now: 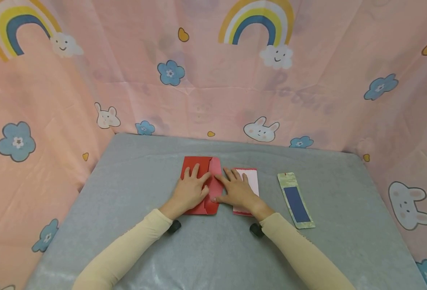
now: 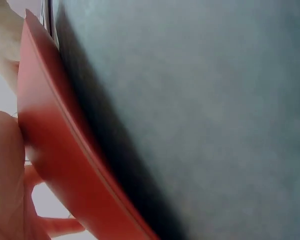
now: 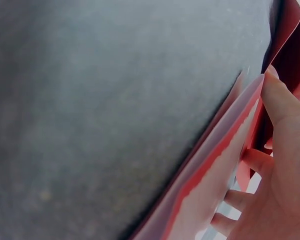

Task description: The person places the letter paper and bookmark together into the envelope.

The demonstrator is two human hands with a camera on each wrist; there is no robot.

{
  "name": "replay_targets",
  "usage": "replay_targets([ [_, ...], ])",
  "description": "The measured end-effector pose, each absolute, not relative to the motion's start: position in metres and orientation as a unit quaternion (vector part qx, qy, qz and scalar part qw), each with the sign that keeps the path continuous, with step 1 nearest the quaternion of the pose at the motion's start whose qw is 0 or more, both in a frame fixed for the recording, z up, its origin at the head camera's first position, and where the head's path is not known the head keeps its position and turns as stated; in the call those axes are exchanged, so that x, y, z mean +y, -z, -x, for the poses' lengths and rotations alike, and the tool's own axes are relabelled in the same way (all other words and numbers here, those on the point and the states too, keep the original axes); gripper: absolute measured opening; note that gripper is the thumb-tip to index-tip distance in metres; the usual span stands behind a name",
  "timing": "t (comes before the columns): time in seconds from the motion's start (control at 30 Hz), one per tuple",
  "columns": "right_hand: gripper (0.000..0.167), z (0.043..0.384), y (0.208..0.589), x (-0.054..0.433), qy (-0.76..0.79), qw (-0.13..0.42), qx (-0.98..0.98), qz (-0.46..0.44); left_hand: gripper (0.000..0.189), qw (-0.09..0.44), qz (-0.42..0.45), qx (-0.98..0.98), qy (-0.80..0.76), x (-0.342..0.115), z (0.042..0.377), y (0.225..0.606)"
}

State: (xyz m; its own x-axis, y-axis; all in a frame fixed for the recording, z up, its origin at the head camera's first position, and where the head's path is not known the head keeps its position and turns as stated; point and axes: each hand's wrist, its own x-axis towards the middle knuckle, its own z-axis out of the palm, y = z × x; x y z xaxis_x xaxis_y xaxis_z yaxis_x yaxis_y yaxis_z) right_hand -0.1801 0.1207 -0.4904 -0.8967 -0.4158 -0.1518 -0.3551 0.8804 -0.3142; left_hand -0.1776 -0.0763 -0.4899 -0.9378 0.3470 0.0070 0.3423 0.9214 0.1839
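A red envelope [image 1: 199,161] lies on the table with its pink-lined flap [image 1: 215,166] folded out on the right side. Fingers spread, my left hand [image 1: 189,191] rests on the envelope's face; the left wrist view shows the envelope's red edge [image 2: 65,135] beside that hand. My right hand [image 1: 238,194] reaches across a white card with red edges [image 1: 251,182], its thumb and forefinger touching the flap. In the right wrist view the card's red border [image 3: 210,165] runs beneath the spread fingers. Part of the card is hidden under this hand.
To the right lies a long pale green strip [image 1: 289,180] with a dark blue panel. Grey cloth covers the table [image 1: 137,169]. A pink printed curtain [image 1: 206,104] hangs behind and at both sides. Dark wrist cameras [image 1: 175,226] sit beneath the sleeves.
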Motion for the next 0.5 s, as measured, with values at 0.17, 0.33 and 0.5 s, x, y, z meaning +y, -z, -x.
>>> replay_targets([
  [0.17,0.086,0.18,0.4918,0.121,0.143,0.109,0.963,0.201,0.058,0.016,-0.171,0.979,-0.111,-0.0781,0.1786,0.4879],
  [0.33,0.085,0.1794,0.4911,0.1206,0.145,0.111,0.963,0.197,0.066,0.028,-0.176,0.977,-0.116,-0.0796,0.1804,0.4845],
  [0.5,0.086,0.1791,0.4896,0.1207,0.144,0.107,0.963,0.201,0.073,0.037,-0.175,0.975,-0.129,-0.0798,0.1815,0.4813],
])
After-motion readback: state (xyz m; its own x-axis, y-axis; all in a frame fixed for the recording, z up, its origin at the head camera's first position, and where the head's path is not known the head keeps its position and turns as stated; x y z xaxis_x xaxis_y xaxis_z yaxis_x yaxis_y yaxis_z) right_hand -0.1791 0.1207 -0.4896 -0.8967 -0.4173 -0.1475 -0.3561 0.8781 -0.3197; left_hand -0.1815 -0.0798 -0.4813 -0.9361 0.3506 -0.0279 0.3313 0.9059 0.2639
